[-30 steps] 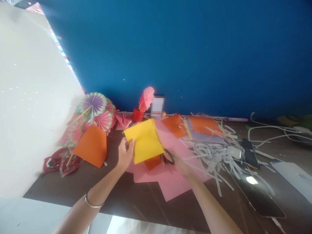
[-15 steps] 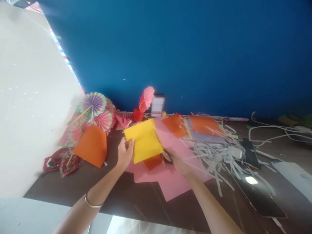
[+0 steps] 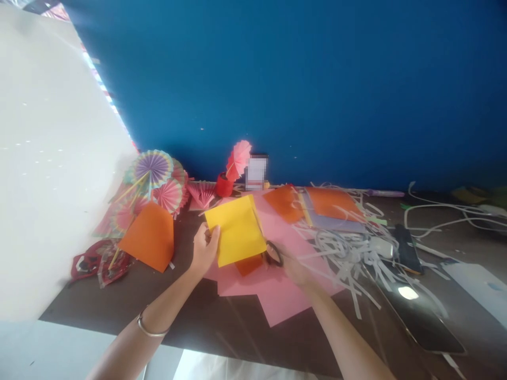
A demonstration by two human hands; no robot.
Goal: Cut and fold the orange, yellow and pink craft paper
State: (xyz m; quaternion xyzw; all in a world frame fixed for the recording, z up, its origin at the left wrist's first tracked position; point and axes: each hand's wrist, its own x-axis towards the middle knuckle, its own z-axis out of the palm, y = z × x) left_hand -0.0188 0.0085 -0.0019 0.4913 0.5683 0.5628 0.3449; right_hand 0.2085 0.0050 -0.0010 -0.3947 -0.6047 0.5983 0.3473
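Between my hands is a square of yellow paper (image 3: 236, 232), tilted above the table. My left hand (image 3: 205, 247) pinches its left edge, thumb on top. At the sheet's right edge, my right hand (image 3: 292, 268) is closed on a pair of scissors (image 3: 274, 253); a dark handle loop shows, while the blades are mostly hidden behind the paper. Beneath lie large pink sheets (image 3: 273, 311) and a piece of orange paper (image 3: 249, 265), partly covered by the yellow square.
Folded paper fans (image 3: 152, 169) and an orange sheet (image 3: 152, 237) lie at left. A red pot (image 3: 224, 186) stands near the blue wall. White paper strips (image 3: 344, 264), more orange paper (image 3: 335, 203), a phone (image 3: 428, 322) and cables (image 3: 439, 208) spread across the right.
The yellow paper has shifted slightly right and down, with my left hand moving along. My right hand and the scissors have barely moved.
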